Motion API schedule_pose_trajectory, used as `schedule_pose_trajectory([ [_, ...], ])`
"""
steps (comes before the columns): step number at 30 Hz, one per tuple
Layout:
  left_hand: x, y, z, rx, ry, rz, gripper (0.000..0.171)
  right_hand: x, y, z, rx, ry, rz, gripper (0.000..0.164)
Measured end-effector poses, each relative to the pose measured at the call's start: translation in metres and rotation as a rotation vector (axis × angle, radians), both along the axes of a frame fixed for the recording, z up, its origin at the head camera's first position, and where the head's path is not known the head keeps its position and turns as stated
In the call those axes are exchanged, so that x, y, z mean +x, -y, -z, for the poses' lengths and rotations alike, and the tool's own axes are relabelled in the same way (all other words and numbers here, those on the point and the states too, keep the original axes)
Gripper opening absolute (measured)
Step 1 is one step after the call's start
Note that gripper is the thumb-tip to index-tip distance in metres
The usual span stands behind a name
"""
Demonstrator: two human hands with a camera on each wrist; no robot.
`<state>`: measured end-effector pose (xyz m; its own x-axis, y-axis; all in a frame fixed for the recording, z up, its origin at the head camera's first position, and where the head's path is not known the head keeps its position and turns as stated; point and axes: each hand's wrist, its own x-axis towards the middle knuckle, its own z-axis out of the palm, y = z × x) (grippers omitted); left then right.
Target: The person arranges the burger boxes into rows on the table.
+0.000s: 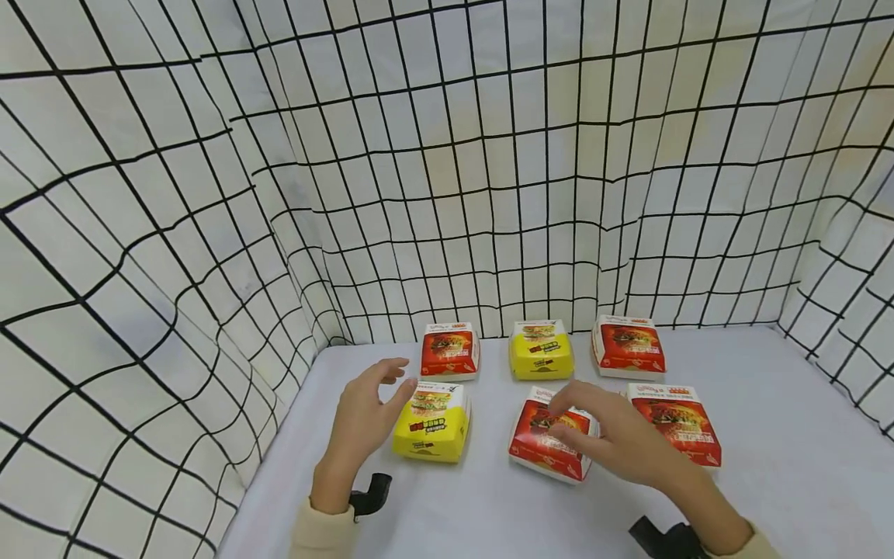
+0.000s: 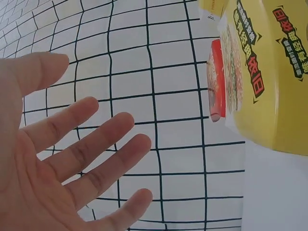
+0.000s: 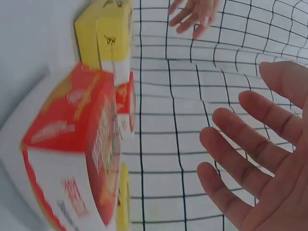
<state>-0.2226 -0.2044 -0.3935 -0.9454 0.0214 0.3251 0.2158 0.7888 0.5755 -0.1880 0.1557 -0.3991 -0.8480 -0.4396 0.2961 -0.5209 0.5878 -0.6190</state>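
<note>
Hands [image 1: 365, 409] [image 1: 615, 431] hover near yellow box [image 1: 434, 433] and red box [image 1: 543, 444].

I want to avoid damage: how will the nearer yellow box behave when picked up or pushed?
The nearer yellow box probably keeps its shape, judging by its creased edges. Its low, wide shape suggests sliding rather than rolling or tipping.
</note>
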Motion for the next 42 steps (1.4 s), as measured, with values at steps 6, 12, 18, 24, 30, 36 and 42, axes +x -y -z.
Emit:
schedule_pose_trajectory([
  [6,-0.011,0.000,0.008,0.054,0.014,-0.056,0.036,-0.012,0.042,0.013,-0.186,0.054,-0.121,0.016],
  [12,-0.013,0.007,0.017,0.063,0.078,-0.075,0.037,-0.021,0.078,0.020,-0.239,0.133,-0.099,0.024],
  [18,-0.017,0.013,0.025,0.013,0.181,-0.073,0.043,-0.032,0.109,0.026,-0.298,0.222,-0.057,0.033],
  [24,-0.020,0.020,0.033,0.017,0.236,-0.082,0.045,-0.043,0.132,0.035,-0.331,0.296,0.014,0.042],
  [30,-0.025,0.025,0.043,0.036,0.288,-0.060,0.046,-0.053,0.149,0.049,-0.344,0.362,0.101,0.054],
  [36,-0.025,0.028,0.048,0.097,0.367,0.010,0.050,-0.055,0.161,0.068,-0.369,0.371,0.187,0.064],
  [42,-0.024,0.030,0.050,0.117,0.399,0.038,0.056,-0.053,0.167,0.080,-0.400,0.364,0.187,0.069],
])
